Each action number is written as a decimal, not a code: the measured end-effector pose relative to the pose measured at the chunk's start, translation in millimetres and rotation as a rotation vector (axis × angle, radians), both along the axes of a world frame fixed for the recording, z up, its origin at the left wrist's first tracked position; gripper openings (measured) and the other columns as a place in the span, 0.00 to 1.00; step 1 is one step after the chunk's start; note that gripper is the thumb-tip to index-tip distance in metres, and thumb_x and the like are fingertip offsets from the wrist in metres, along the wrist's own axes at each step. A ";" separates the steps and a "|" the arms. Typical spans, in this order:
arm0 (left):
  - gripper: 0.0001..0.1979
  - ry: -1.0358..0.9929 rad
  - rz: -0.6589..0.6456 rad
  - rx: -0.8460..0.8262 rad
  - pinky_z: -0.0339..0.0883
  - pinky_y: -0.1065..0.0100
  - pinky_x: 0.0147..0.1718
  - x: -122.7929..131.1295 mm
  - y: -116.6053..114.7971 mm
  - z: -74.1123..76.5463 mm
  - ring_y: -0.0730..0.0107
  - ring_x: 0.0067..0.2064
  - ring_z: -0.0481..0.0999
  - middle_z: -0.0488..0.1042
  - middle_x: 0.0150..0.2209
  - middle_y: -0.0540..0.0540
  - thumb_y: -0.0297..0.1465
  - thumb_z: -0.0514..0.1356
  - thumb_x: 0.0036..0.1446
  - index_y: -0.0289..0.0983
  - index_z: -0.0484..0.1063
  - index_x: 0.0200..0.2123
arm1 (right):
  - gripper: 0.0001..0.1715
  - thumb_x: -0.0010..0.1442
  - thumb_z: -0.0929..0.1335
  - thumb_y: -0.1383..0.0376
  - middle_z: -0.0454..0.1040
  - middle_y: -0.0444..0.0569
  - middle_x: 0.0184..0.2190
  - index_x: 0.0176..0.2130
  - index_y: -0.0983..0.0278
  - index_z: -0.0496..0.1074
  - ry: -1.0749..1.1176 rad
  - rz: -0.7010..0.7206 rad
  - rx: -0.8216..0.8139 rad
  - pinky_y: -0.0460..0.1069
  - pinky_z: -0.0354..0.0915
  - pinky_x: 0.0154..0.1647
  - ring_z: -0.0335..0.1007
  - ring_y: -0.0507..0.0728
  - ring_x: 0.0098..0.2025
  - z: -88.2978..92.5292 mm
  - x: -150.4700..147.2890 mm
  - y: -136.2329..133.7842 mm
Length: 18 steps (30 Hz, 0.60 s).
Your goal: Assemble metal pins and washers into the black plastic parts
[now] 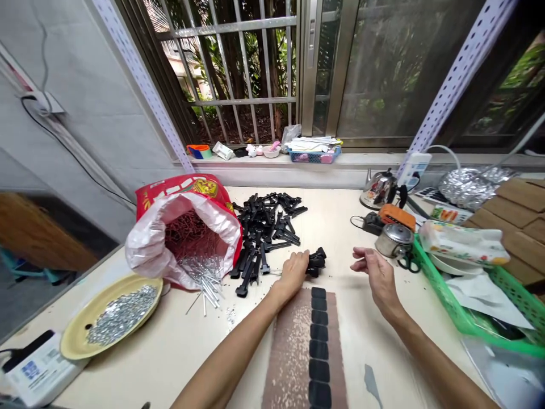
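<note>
My left hand (pixel 294 271) is closed around a small bunch of black plastic parts (pixel 317 262) on the table, just in front of a larger heap of the same black plastic parts (pixel 266 227). My right hand (pixel 374 271) hovers to the right of that bunch, palm turned inward and fingers loosely apart, holding nothing. A brown strip (pixel 293 352) with a row of black pads (pixel 317 341) lies between my forearms.
A red and white bag (pixel 183 227) spills metal pins (pixel 206 278) at the left, beside a yellow dish (pixel 80 335) of small silver pieces. A green basket (pixel 468 324), a small metal pot (pixel 394 238) and a kettle (pixel 378 190) stand at the right.
</note>
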<state>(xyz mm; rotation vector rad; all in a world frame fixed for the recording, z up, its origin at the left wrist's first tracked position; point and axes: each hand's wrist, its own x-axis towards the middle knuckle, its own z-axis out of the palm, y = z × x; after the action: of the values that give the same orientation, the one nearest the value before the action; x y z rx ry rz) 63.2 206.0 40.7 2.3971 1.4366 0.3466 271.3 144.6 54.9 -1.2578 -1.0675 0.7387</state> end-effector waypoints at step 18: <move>0.37 0.025 -0.276 0.281 0.32 0.41 0.60 -5.8 -31.8 65.5 0.47 0.67 0.27 0.43 0.67 0.39 0.24 0.59 0.51 0.45 0.50 0.63 | 0.18 0.55 0.68 0.54 0.74 0.52 0.26 0.33 0.67 0.72 0.362 0.567 -0.607 0.47 0.68 0.20 0.68 0.52 0.21 3.8 -44.5 6.9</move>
<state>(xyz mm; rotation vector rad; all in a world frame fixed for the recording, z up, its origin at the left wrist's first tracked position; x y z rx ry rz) 57.4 174.2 106.2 2.7882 1.1054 0.4769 226.7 151.5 58.7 -1.2452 -0.9275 1.7540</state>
